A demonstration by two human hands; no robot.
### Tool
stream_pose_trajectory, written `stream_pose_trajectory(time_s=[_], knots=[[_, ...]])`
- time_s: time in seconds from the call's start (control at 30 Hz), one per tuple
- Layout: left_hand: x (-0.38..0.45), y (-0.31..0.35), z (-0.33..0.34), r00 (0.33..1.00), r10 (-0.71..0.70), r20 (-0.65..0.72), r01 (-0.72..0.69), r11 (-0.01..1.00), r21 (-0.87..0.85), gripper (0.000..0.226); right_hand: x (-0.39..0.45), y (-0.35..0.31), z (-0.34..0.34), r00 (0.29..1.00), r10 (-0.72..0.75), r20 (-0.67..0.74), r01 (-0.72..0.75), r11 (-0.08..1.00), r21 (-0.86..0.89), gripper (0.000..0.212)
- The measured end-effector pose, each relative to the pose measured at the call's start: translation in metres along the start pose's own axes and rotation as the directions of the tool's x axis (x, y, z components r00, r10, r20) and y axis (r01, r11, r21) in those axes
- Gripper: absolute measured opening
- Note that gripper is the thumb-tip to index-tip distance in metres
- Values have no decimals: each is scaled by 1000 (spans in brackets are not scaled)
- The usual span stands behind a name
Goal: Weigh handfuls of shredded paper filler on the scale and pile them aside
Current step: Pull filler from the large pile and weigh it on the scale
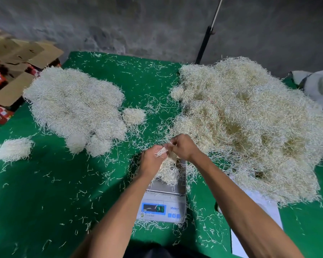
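Observation:
A grey digital scale (162,207) with a steel pan stands on the green table (54,192) in front of me. A clump of shredded paper filler (169,173) lies on its pan. Just above the pan's far edge my left hand (150,161) and my right hand (183,147) meet, and both pinch a small tuft of filler (161,151) between them. A big loose heap of filler (250,127) fills the right side of the table. On the left lies a pile of rounded weighed handfuls (75,110).
Two separate handfuls lie apart: one at the left edge (12,148), one beside the left pile (134,116). Loose strands litter the cloth. Cardboard boxes (13,71) stand off the table's left. A white sheet (257,211) lies under my right arm. A black pole (205,40) leans on the wall.

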State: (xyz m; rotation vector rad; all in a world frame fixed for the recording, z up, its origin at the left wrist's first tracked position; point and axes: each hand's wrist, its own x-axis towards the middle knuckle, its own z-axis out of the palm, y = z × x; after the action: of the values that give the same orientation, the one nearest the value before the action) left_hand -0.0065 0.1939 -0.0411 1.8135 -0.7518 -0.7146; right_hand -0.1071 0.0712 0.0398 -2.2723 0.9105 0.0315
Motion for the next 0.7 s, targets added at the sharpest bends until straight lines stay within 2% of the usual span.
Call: stream_pose_trajectory(time_s=[0.17, 0.27, 0.37, 0.53, 0.63, 0.7], knots=[[14, 15, -6, 999, -13, -32, 12, 1000, -29, 51, 1, -15, -2, 990, -62, -126, 65, 998, 19, 35], [22, 21, -13, 1000, 16, -16, -16, 1000, -27, 52, -3, -22, -1, 971, -146, -187, 137, 989, -56, 35], [33, 26, -23, 1000, 25, -9, -25, 999, -30, 54, -8, -27, 0, 937, -244, -251, 215, 967, -138, 38], [41, 44, -37, 998, 67, -6, -68, 996, -61, 56, -9, -34, -3, 868, -326, -374, 284, 944, -166, 44], [35, 48, -42, 995, 99, 3, -99, 993, -61, 54, -9, -33, -4, 861, -326, -391, 316, 944, -92, 42], [31, 49, -43, 992, 124, 4, -123, 991, -49, 52, -12, -33, -2, 859, -267, -438, 326, 943, 63, 40]])
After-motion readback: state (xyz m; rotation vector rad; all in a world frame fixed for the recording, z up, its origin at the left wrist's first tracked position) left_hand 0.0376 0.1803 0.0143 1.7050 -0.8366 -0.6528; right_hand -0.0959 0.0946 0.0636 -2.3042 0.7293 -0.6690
